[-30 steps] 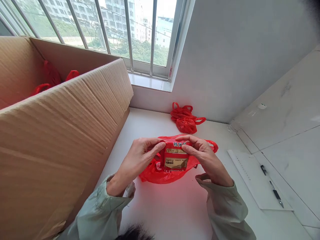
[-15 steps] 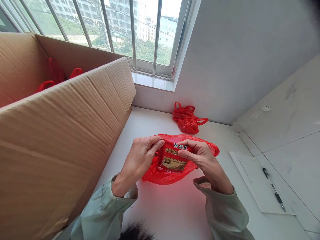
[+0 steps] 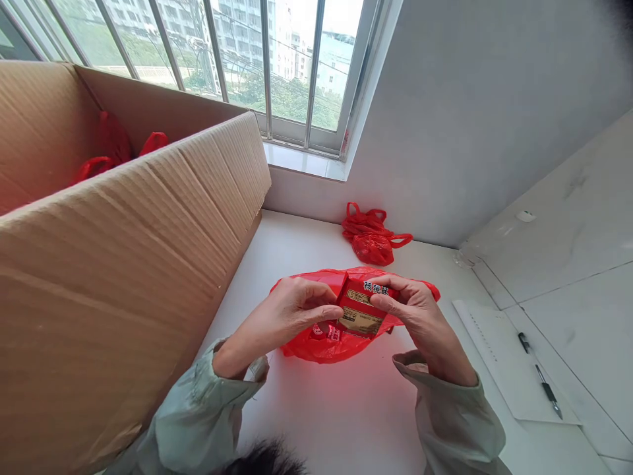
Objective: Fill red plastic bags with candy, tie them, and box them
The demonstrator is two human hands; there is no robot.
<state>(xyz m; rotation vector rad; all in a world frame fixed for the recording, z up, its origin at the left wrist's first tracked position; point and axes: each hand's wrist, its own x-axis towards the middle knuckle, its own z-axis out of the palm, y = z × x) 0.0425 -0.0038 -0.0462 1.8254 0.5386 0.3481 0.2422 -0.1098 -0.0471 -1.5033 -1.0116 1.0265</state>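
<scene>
A red and gold snack packet (image 3: 361, 316), printed with characters for walnut pastry, is held tilted over an opened red plastic bag (image 3: 316, 351). My right hand (image 3: 413, 310) pinches its upper right part between thumb and fingers. At the packet's left edge is my left hand (image 3: 301, 310), thumb on the near side and fingers curled behind, closed on that edge. Inside the bag, under the packet, part of another red printed wrapper (image 3: 329, 332) shows. The bag lies spread on the white table (image 3: 306, 409), its rim loose around both hands.
A large cardboard box (image 3: 148, 264) stands on the left with red bags (image 3: 116, 142) inside. Crumpled red bags (image 3: 370, 237) lie by the wall. To the right are a paper sheet (image 3: 499, 363), a pen (image 3: 548, 392), its cap (image 3: 523, 342) and a clear glass object (image 3: 466, 254).
The packet has moved to the right and is turned, with my right hand on it. My left hand has shifted from its upper left corner down to its left edge.
</scene>
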